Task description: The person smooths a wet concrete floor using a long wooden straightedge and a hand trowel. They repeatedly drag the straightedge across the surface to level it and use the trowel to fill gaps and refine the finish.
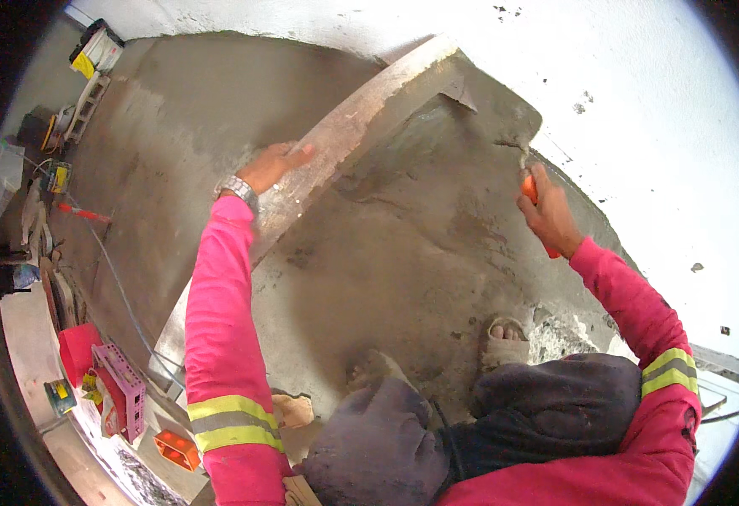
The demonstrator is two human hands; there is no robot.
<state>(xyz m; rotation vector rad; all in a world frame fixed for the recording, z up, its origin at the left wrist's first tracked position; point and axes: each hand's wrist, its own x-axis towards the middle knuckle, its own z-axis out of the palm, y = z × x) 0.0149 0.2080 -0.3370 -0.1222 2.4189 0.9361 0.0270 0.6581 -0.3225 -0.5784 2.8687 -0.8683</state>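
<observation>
My left hand point(272, 169), with a metal watch at its wrist, is closed on the edge of a long mortar-smeared board point(361, 126). The board runs diagonally from the white wall down toward my left forearm. In my right hand point(552, 215) is a trowel with an orange handle point(529, 190), my fingers wrapped around it. Its grey blade point(504, 114) points away from me beside the far end of the board, close to the wall. Wet grey mortar point(437, 202) covers the floor under both.
A white wall point(639, 126) bounds the far and right sides. At the left lie a pink crate point(122, 392), a red container point(78, 350), an orange box point(177, 449), a hollow block point(87, 107) and a bucket point(99, 51). A cable point(120, 282) trails across the floor. My sandalled foot point(504, 337) is near the mortar.
</observation>
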